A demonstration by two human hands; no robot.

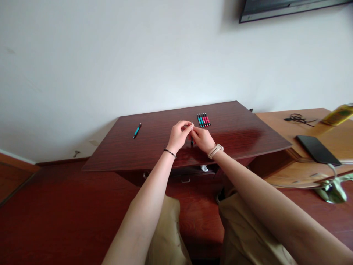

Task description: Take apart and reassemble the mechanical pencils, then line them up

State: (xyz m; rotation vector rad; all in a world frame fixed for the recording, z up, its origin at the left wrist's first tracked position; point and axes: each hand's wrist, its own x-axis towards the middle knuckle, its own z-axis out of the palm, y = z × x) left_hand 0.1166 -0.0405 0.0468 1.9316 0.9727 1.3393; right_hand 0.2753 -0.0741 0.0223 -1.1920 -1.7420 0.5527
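Pinching a small pen part (191,124) between the fingertips of the left hand (178,135) and right hand (202,138), both closed on it, above the dark table (154,147). Lying just beyond: row of pens (203,120); far left, teal pen (137,130).

I am reading no lettering anywhere here. The yellow-green bottle (338,115) at the far right is showing a label too blurred to make out, and the slim teal and pink pens (203,120) lying on the dark red-brown wooden table (237,129) are too small to show any print.
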